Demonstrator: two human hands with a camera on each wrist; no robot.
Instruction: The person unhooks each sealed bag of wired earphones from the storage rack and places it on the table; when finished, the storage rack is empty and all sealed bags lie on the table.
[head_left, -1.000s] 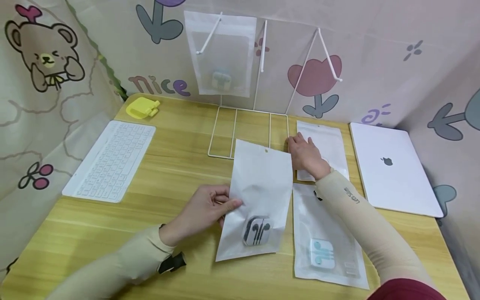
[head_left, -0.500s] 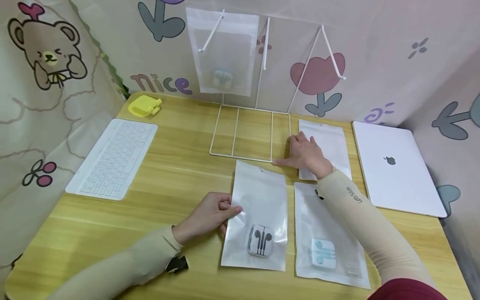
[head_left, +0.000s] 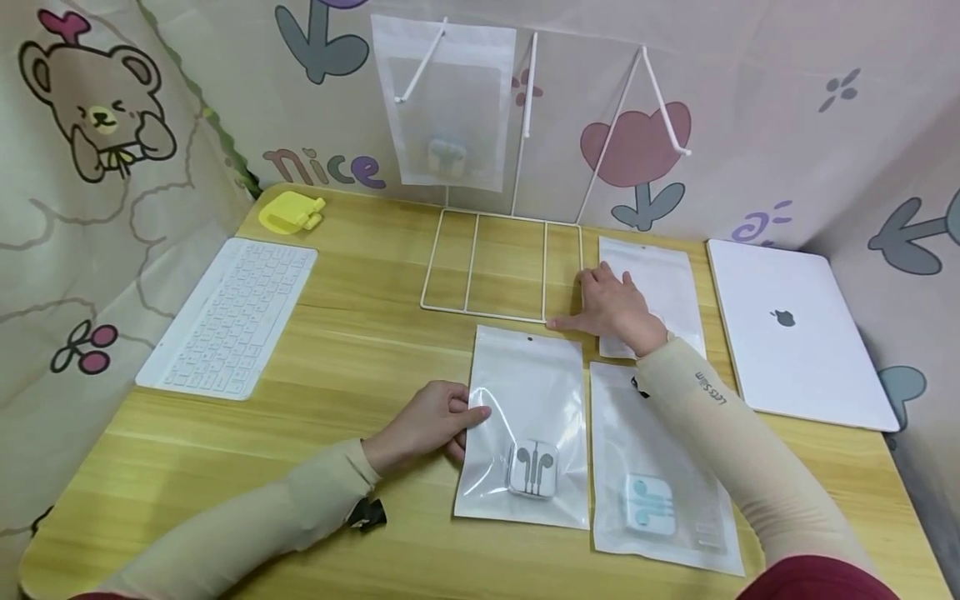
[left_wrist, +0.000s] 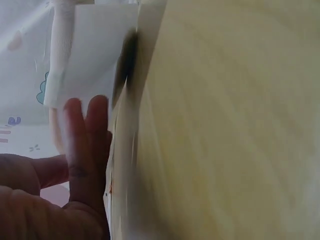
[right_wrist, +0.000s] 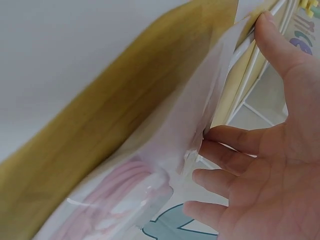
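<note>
A white, partly see-through zip bag holds boxed dark earphones. My left hand pinches its left edge, thumb on top and fingers beneath. Farther right, my right hand spreads its fingers beside the white wire rack, thumb at the rack's front right corner. Its fingertips lie at the left edge of another white bag; the right wrist view shows pink earphones inside that one. Under my right forearm lies a third bag with mint earphones.
One more bag hangs from the rack's left hook. A closed laptop lies at the right, a white keyboard at the left. A yellow plastic item sits at the back left. Patterned cloth surrounds the table.
My left hand has lowered the bag with dark earphones from a tilt to lying flat, squared beside the mint one. My right thumb has stretched out to the rack's corner.
</note>
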